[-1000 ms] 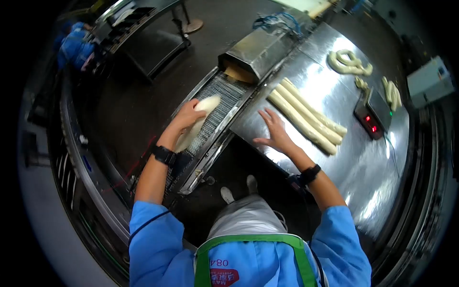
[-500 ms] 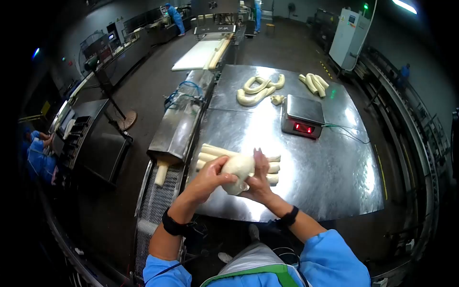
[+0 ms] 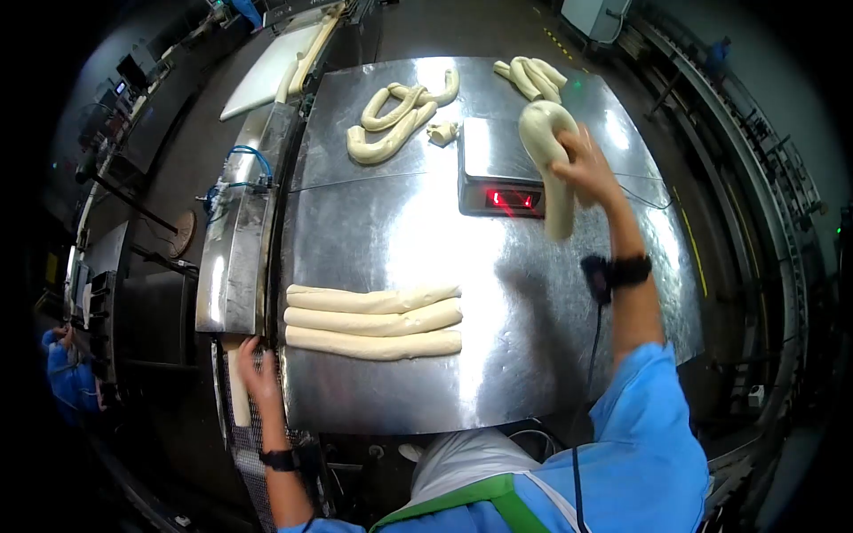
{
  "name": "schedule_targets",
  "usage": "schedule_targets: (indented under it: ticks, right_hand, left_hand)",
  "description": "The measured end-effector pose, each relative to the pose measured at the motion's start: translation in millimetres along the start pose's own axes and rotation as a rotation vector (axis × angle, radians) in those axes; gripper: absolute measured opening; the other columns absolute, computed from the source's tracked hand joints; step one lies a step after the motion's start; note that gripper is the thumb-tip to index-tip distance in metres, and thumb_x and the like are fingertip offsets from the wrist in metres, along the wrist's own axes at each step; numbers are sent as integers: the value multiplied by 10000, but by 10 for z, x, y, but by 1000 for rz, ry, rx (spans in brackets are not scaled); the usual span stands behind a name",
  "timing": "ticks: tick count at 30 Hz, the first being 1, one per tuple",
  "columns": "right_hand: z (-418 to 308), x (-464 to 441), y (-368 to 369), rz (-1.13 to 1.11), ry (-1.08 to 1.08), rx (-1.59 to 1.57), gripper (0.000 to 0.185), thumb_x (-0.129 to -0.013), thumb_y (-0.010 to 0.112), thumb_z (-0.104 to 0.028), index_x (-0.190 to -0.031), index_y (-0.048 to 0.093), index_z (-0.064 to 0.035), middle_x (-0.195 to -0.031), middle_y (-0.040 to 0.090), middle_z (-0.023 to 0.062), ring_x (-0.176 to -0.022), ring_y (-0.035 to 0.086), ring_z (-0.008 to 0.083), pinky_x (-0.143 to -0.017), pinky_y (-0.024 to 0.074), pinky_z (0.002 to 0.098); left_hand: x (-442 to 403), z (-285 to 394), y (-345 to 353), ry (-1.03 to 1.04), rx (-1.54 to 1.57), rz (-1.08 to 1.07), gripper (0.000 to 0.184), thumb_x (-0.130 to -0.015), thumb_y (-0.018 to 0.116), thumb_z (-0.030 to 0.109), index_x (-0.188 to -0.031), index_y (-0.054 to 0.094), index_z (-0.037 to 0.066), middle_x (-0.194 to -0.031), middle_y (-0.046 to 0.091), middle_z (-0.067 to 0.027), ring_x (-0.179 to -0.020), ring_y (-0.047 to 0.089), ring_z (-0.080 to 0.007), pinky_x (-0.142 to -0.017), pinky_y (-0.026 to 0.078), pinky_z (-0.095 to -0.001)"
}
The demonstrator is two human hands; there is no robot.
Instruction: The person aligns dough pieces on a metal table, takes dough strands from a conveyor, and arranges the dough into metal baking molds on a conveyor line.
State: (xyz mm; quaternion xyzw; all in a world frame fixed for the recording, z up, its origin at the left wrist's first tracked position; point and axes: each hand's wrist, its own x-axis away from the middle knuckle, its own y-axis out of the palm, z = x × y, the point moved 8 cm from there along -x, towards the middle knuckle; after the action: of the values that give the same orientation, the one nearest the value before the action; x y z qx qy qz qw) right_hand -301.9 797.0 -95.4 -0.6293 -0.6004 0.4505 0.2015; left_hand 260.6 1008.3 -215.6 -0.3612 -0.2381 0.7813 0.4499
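Observation:
My right hand [image 3: 586,167] grips a thick pale dough rope [image 3: 541,129], bent over at its top and hanging down beside the scale. The digital scale [image 3: 477,158] has a lit red display, and part of its plate is hidden by the dough. At the machine's outlet, my left hand [image 3: 259,371] has its fingers apart, close beside a dough strip [image 3: 238,395] on the mesh conveyor [image 3: 251,462]; whether they touch I cannot tell. Three straight dough ropes [image 3: 373,321] lie side by side on the metal table [image 3: 373,395].
Coiled dough [image 3: 378,147] and a small dough lump [image 3: 442,133] lie behind the scale to the left. More dough pieces [image 3: 533,78] rest at the far edge. A metal machine housing [image 3: 233,289] runs along the table's left side. A person in blue [image 3: 69,373] stands at far left.
My hands have separated from the bundled dough they held together. The right carried dough up and right to the scale; the left moved to the conveyor. The view has shifted.

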Motion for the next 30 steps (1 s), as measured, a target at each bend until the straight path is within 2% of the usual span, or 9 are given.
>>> schedule_targets:
  ticks: [4,6,8,14,17,20,23,27,30]
  right_hand:
    - [446,-781,601,-187,-16,212,529,-558,599,-302,-1052,548,-120,-1027,427,109,-967,441,285,-818,374,397]
    - [946,-897,1266,-541,118,423,528,-611,592,-318,-1100,515,-136,-1200,375,154,-1106,370,329,-885,339,361]
    - [971,-928,1371,-476,97,434,563,-613,605,-339,-1136,490,-166,-1248,327,158,-1149,313,342,-923,292,379]
    - [1023,-967,1285,-411,-24,263,655,-626,622,-490,-1208,406,-282,-1320,244,158,-1234,171,357,-993,179,421]
    - [1294,-1040,872,-46,-20,208,540,-698,559,-499,-1168,439,-262,-1303,275,140,-1218,219,341,-990,199,417]
    - [1374,-956,593,129,-167,246,499,-701,529,-528,-1080,518,-203,-1250,362,132,-1172,306,321,-961,233,424]
    - [1272,-846,255,306,-95,109,459,-737,511,-480,-1112,488,-218,-1192,417,90,-1078,398,283,-911,309,401]
    - [1104,-851,584,247,-409,446,471,-733,536,-421,-1122,477,-162,-1153,449,107,-1085,404,261,-876,351,398]
    - [1044,-837,1112,-153,-97,84,503,-766,502,-451,-1092,476,-68,-1092,500,153,-1018,465,304,-865,359,387]
  left_hand:
    - [677,-1867,-728,-431,-750,58,511,-751,564,265,-1208,374,136,-1236,353,-147,-1103,356,-339,-898,305,-409]
    - [978,-2567,-810,-600,-737,-114,572,-779,535,327,-1267,290,158,-1242,351,-143,-1093,367,-336,-885,305,-449]
    - [1063,-2703,-829,-669,-560,-223,562,-767,553,303,-1247,311,139,-1207,384,-159,-1057,401,-337,-861,331,-450]
    - [1094,-2453,-989,-548,-526,-314,401,-721,562,177,-1059,431,6,-954,521,-153,-860,509,-312,-727,409,-390]
    - [1207,-2517,-1052,-757,-133,-403,339,-693,562,150,-969,469,-25,-837,526,-107,-750,510,-224,-669,416,-335]
    - [1276,-1655,-1014,-988,501,-133,330,-742,538,226,-974,484,-3,-824,503,-69,-720,478,-163,-632,412,-294]
    - [1155,-728,-893,-1028,470,-87,379,-770,513,223,-1071,445,2,-841,497,-69,-739,483,-162,-647,416,-291]
    - [1198,-59,-180,-941,679,-330,380,-776,532,110,-1123,411,11,-932,517,-73,-810,502,-137,-704,420,-266]
    - [1419,426,725,-864,752,-628,280,-769,548,89,-1030,478,16,-901,541,-43,-791,511,-111,-668,420,-245]
